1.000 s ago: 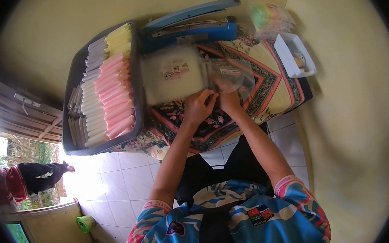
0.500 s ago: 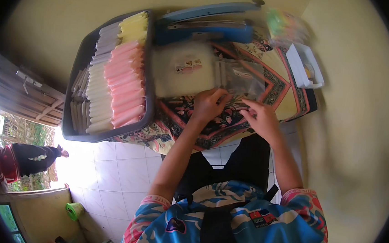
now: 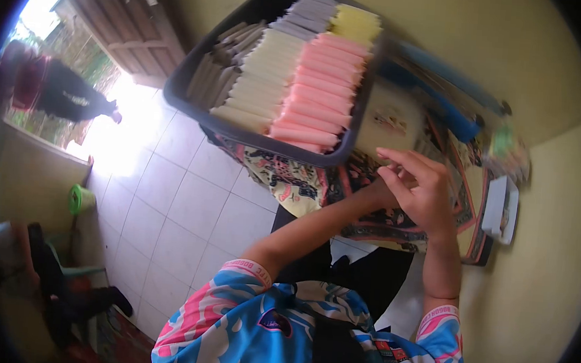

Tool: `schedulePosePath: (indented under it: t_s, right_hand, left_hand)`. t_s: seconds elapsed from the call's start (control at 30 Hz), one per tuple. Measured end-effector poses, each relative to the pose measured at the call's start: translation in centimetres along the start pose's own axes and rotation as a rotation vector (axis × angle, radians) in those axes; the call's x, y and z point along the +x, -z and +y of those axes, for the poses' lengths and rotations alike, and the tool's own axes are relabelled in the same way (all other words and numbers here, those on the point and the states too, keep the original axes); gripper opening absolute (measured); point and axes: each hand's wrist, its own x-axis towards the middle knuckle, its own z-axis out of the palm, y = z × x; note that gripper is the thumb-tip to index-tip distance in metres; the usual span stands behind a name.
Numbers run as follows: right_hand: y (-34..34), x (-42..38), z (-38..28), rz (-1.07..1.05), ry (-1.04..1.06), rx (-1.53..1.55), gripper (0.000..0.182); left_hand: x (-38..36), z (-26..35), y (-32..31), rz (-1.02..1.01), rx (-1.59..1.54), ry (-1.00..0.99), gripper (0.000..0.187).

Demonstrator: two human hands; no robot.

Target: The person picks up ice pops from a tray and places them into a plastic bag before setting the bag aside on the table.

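Observation:
My right hand is raised over the table's front edge, thumb and fingers apart, with nothing visible between them. Behind it, my left hand is mostly covered, so its fingers do not show. Just beyond the hands lies a stack of clear plastic bags with a small printed label. To the left stands a dark grey tub filled with rows of slim wrapped packets: pink packets, white packets, yellow packets and grey ones.
A blue long-armed bag sealer lies along the wall. At the right are a white plastic tray and a blurred colourful bag. A patterned cloth covers the table. One person is by the open doorway; a green bin stands nearby.
The view has swung left, so the tub and table appear farther right. My right hand has crossed leftward in front of my left hand, which it now largely covers.

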Motion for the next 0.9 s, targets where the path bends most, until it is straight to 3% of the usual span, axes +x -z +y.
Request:
schedulePosePath:
  t_s: [0.17, 0.37, 0.47, 0.57, 0.6, 0.73, 0.9]
  right_hand:
    - [-3.1, 6.9, -2.4, -0.143, 0.229, -0.082, 0.025]
    - [-6.8, 13.9, -0.2, -0.348, 0.257, -0.273, 0.026]
    - [-7.2, 15.2, -0.6, -0.566, 0.239, -0.275, 0.024]
    - [-8.5, 14.4, 0.0, -0.606, 0.225, -0.299, 0.026]
    - [-8.9, 14.2, -0.2, -0.625, 0.213, -0.309, 0.026]
    - [-11.1, 13.9, -1.1, -0.608, 0.269, -0.333, 0.027]
    - [-15.1, 16.1, -2.2, -0.562, 0.346, -0.341, 0.019]
  left_hand:
    - [0.6, 0.1, -0.1, -0.003, -0.144, 0.023, 0.023]
    - [1.1, 0.8, 0.4, -0.109, -0.144, 0.089, 0.029]
    - [0.9, -2.5, -3.5, 0.037, 0.014, -0.098, 0.033]
    - [0.6, -1.3, -2.2, 0.021, -0.096, -0.049, 0.039]
    - [0.0, 0.6, 0.8, 0.034, -0.161, -0.046, 0.041]
    - [-0.9, -0.1, -1.2, 0.185, -0.19, -0.026, 0.039]
    - [-0.8, 0.3, 0.1, 0.071, -0.131, -0.022, 0.032]
